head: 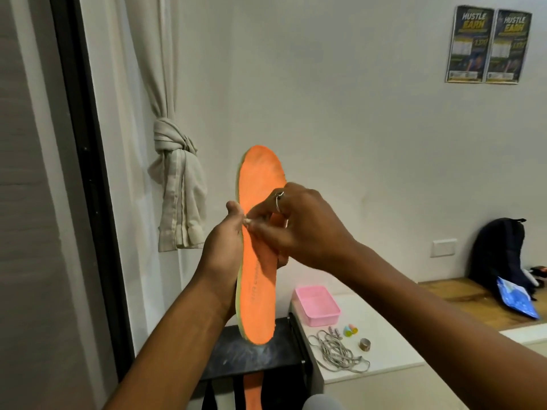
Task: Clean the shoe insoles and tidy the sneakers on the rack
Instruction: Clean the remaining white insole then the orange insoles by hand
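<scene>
Currently: orange insole upright between both hands. Left hand grips its left edge, fingers hidden behind. Right hand curls over the middle, pinching at the face beside the left thumb; the pale speck there is too small to name. Below the hands, second insole, cut off.

The white table carries a pink tray, a tangled grey lace, two small coloured caps and a metal ring. The black rack stands just beside it.

orange insole, pink tray, blue bag
</scene>
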Action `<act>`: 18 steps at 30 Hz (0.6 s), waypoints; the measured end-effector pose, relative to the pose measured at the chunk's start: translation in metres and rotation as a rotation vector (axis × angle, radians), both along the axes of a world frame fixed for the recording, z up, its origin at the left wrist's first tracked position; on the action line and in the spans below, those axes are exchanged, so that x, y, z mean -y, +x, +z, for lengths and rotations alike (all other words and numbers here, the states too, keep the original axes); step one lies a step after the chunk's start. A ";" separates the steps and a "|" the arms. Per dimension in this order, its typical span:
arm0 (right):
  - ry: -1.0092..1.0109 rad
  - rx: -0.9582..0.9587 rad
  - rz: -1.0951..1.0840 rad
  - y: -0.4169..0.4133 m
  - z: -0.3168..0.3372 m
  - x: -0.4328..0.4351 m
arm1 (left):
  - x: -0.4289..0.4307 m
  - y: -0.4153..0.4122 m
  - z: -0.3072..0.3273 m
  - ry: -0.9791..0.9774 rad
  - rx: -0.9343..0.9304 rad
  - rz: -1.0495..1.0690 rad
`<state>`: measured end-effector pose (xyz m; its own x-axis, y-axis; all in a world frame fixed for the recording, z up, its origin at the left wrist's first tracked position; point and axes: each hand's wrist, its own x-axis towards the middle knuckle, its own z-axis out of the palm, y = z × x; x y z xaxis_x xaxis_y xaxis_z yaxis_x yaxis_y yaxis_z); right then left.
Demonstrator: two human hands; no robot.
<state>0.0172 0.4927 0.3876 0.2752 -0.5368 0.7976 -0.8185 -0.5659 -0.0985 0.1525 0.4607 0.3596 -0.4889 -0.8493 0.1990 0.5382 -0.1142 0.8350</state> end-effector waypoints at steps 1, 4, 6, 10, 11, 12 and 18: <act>-0.048 0.005 -0.071 -0.004 0.007 0.005 | -0.002 -0.002 -0.001 -0.023 0.017 -0.009; -0.060 0.110 -0.164 -0.012 0.023 0.015 | -0.008 -0.003 -0.002 -0.069 0.034 -0.036; -0.010 0.169 -0.090 -0.006 0.018 0.010 | -0.010 0.000 0.000 -0.067 -0.040 -0.043; 0.110 0.105 0.057 0.015 -0.006 -0.015 | -0.008 0.004 0.000 -0.061 -0.143 -0.022; 0.125 0.076 0.068 0.017 -0.009 -0.018 | -0.008 0.004 0.000 -0.068 -0.142 -0.005; 0.132 0.062 0.072 0.017 -0.009 -0.019 | -0.008 0.005 0.000 -0.071 -0.129 0.013; -0.102 0.006 -0.166 0.004 0.007 0.010 | -0.008 0.003 0.001 -0.033 -0.055 -0.060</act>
